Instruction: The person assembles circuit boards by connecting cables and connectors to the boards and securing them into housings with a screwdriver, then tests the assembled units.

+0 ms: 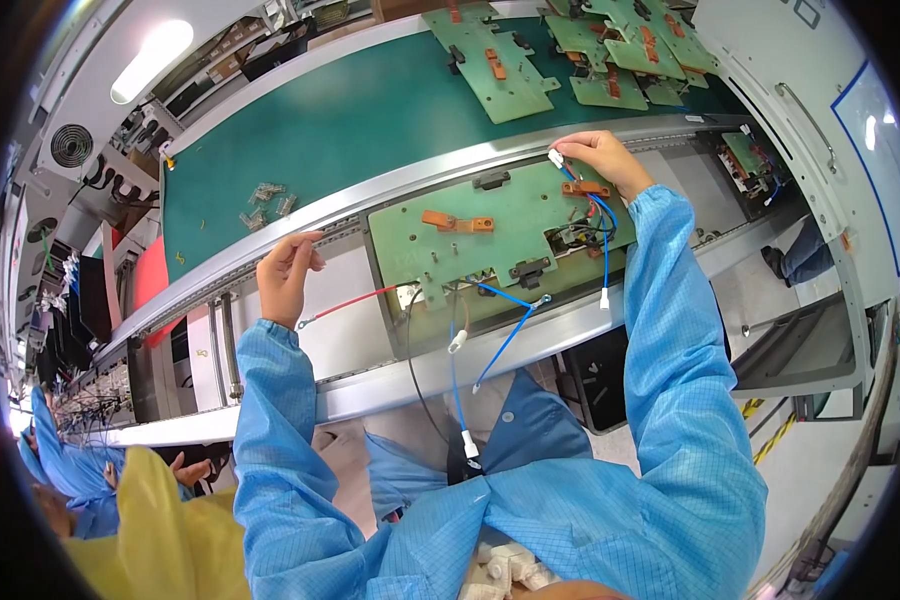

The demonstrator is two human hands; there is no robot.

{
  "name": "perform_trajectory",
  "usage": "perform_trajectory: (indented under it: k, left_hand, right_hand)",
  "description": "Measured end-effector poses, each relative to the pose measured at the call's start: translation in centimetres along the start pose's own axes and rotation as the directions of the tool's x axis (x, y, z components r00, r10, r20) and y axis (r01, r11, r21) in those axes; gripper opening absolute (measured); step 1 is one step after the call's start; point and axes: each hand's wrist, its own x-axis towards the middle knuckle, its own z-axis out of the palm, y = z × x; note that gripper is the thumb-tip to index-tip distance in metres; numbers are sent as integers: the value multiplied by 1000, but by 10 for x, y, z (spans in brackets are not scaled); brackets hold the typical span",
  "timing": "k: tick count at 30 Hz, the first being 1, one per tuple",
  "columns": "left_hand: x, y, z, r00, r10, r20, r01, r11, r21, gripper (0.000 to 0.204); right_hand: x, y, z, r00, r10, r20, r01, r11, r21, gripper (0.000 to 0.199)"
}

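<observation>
- Left hand (pixel 286 275) is curled shut, pinching the end of a red wire (pixel 350 303) that runs to the green board (pixel 490 250); the board lies on the counter (pixel 350 275) edge, below the belt (pixel 370 110).
- Right hand (pixel 605 160), at the board's 1 o'clock corner, pinches a white plug (pixel 556 157) on a blue wire (pixel 604 225); fingers closed on it.
- More blue leads (pixel 505 330) dangle off the board's 6 o'clock edge toward the lap; I'd guess a sleeve could snag one and drag the board.
- Pulling the red wire too taut might tear its joint loose.
- More boards (pixel 500 65) ride the belt at 12 o'clock; loose clips (pixel 265 200) lie at 10.
</observation>
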Motion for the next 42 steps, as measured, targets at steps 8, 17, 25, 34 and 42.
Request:
perform_trajectory:
  k: [8, 17, 25, 34, 42]
  left_hand:
    - [0, 4, -1, 999, 13, -34, -13, 1000, -21, 19]
    - [-2, -4, -3, 1000, 24, -1, -24, 1000, 18, 20]
    - [-3, -2, -4, 1000, 17, 6, -17, 1000, 6, 20]
    - [-13, -9, -15, 999, -26, -25, 26, 999, -19, 18]
    - [-18, 10, 7, 980, 126, 154, -157, 966, 208, 32]
  right_hand:
    - [-2, -5, 0, 999, -40, -29, 42, 997, 71, 26]
    - [-4, -11, 0, 999, -39, 38, 38, 999, 25, 25]
    - [-7, -6, -1, 996, -9, 87, 8, 1000, 7, 25]
    - [-21, -10, -3, 989, -109, -101, 116, 991, 63, 42]
    - [-169, -13, -16, 772, -319, -549, 403, 914, 36, 37]
